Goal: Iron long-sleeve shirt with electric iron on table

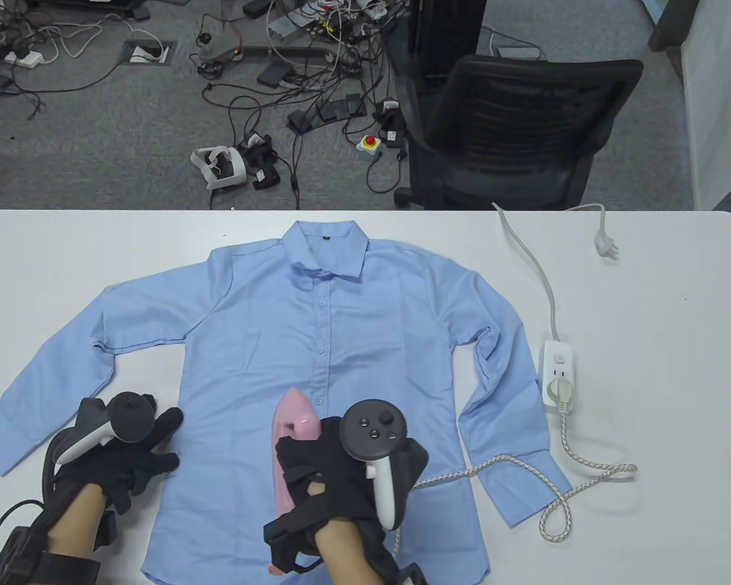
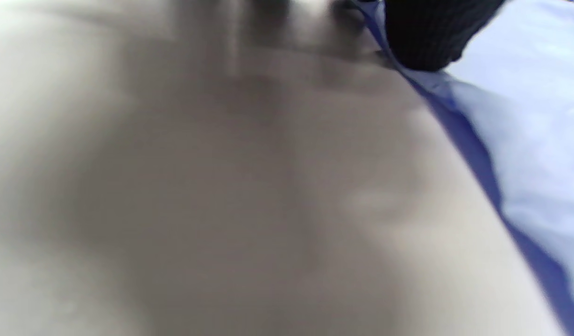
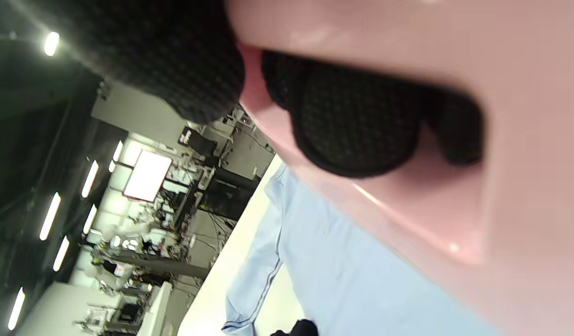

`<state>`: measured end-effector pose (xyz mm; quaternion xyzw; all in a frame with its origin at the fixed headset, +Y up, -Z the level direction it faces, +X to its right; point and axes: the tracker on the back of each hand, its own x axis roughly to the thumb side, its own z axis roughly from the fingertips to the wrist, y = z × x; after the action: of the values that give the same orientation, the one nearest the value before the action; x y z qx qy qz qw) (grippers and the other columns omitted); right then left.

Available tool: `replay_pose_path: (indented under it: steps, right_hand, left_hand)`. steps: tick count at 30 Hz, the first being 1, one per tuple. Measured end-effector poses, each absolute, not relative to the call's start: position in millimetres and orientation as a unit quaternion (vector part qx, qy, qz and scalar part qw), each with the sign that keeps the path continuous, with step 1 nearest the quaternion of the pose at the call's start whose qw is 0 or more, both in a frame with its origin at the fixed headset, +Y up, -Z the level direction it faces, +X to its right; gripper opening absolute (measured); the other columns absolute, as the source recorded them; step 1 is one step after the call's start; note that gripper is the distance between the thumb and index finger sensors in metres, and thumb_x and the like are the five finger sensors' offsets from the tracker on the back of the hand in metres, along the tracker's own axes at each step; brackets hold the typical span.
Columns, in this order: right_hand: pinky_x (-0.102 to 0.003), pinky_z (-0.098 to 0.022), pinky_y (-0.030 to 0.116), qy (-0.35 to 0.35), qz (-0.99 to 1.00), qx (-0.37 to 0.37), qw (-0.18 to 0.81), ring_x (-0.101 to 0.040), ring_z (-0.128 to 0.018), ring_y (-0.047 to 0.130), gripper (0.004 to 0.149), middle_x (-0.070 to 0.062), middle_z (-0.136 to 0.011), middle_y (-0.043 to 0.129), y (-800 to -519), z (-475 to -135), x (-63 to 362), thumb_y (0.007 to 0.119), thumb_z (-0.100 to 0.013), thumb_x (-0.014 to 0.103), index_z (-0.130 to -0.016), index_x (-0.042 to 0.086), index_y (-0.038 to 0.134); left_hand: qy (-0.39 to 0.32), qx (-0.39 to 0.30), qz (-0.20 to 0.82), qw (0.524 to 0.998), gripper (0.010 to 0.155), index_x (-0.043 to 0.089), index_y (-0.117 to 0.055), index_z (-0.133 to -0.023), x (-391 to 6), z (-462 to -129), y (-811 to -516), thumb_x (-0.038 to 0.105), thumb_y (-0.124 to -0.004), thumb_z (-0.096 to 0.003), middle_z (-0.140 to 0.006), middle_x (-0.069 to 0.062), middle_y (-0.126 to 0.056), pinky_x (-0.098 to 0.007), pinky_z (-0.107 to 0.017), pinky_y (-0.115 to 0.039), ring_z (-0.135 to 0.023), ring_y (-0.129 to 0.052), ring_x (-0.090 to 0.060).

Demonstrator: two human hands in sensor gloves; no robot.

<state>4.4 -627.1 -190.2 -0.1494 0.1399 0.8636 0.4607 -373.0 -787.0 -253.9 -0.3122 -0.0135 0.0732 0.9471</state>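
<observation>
We count one light blue long-sleeve shirt [image 1: 329, 341] lying flat and buttoned on the white table [image 1: 658, 378], collar away from us. One pink iron [image 1: 293, 426] sits on its lower front; our right hand [image 1: 329, 481] has its fingers [image 3: 357, 126] wrapped around the handle. Our left hand [image 1: 122, 457] rests with fingers spread, straight, at the shirt's side edge. One power strip [image 1: 559, 373] holds one plug; one loose plug [image 1: 606, 247] lies near the table's far edge.

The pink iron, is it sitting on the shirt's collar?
No, the pink iron sits low on the shirt front, gripped by the right hand, far from the collar.
</observation>
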Motion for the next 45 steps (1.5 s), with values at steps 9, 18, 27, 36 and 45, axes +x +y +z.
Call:
replay_pose_path:
  steps: [9,18,27,36,45]
  right_hand:
    - [-0.045,-0.047,0.083,0.081,0.794,-0.157,0.581,-0.017,-0.045,0.101,0.036,0.010,-0.047,0.087,-601,-211,152,0.089,-0.033,0.041,-0.058,0.024,0.070]
    - [-0.061,-0.063,0.047,-0.034,0.763,-0.107,0.636,-0.033,-0.090,0.074,0.039,0.012,-0.063,0.083,-621,-253,245,0.091,-0.032,0.038,-0.062,0.033,0.067]
    - [-0.061,-0.063,0.044,-0.114,0.738,-0.148,0.648,-0.046,-0.096,0.050,0.039,0.009,-0.065,0.081,-652,-316,286,0.093,-0.031,0.033,-0.062,0.032,0.069]
    - [-0.062,-0.062,0.044,-0.161,0.696,-0.268,0.646,-0.047,-0.095,0.048,0.040,0.008,-0.066,0.080,-708,-320,360,0.093,-0.031,0.032,-0.062,0.032,0.069]
    - [-0.061,-0.063,0.042,-0.137,0.678,-0.319,0.648,-0.046,-0.096,0.046,0.040,0.008,-0.066,0.079,-752,-316,386,0.093,-0.032,0.031,-0.063,0.032,0.069]
  left_hand:
    - [-0.036,-0.241,0.126,0.962,0.067,0.047,-0.029,-0.108,-368,-251,-775,0.064,-0.061,-0.0522,-0.121,-0.001,-0.005,-0.064,-0.068,-0.003,-0.108,-0.002,-0.033]
    - [-0.079,-0.231,0.053,0.968,0.065,0.048,-0.030,-0.108,-333,-247,-774,0.064,-0.059,-0.0518,-0.121,0.000,-0.006,-0.064,-0.069,-0.004,-0.109,-0.002,-0.032]
    - [-0.092,-0.248,0.081,0.961,0.066,0.047,-0.029,-0.108,-328,-246,-776,0.064,-0.058,-0.0521,-0.120,0.000,-0.005,-0.064,-0.069,-0.004,-0.109,-0.002,-0.032]
    - [-0.098,-0.259,0.087,0.957,0.065,0.048,-0.029,-0.108,-326,-249,-778,0.064,-0.059,-0.0523,-0.120,0.000,-0.004,-0.064,-0.069,-0.004,-0.108,-0.002,-0.032]
    - [-0.109,-0.271,0.076,0.953,0.065,0.048,-0.028,-0.108,-317,-249,-782,0.064,-0.058,-0.0523,-0.120,0.000,-0.003,-0.064,-0.070,-0.004,-0.109,-0.002,-0.032]
